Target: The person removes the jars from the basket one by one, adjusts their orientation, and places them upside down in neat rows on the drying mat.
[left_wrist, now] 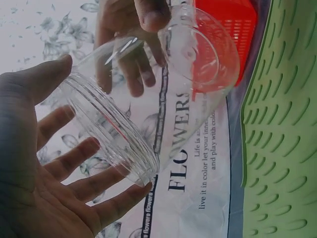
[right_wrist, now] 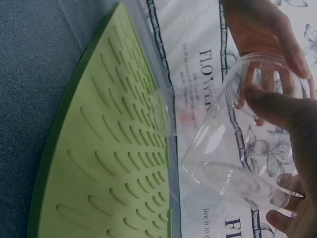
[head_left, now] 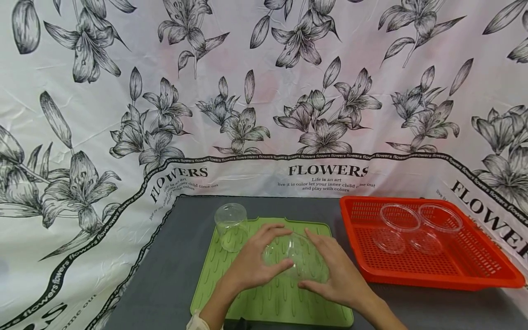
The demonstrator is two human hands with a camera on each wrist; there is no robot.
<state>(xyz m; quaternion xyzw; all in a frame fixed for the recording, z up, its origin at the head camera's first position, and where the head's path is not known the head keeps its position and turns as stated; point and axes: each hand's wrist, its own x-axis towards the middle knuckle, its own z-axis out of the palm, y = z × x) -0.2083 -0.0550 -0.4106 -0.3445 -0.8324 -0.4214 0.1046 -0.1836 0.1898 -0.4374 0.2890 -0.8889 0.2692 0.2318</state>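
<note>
Jar point(head_left: 294, 256), clear, one: tilted on its side between the hands, above the mat point(head_left: 272, 305). Left hand point(head_left: 256, 262): gripping the rim end. Right hand point(head_left: 341, 271): gripping the base end. Second jar point(head_left: 231, 228): left of the left hand, at the mat's far corner.

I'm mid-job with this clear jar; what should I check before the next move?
1. Left hand and right hand both around held jar: ok.
2. Held jar raised off green mat: ok.
3. Held jar upright: not ok; tilted, mouth toward the left hand.
4. Other jar standing at the mat's far left corner: ok.
5. Left basket jar and right basket jar standing in red basket: ok.
6. Held jar free of fine cracks: cannot tell.
</note>
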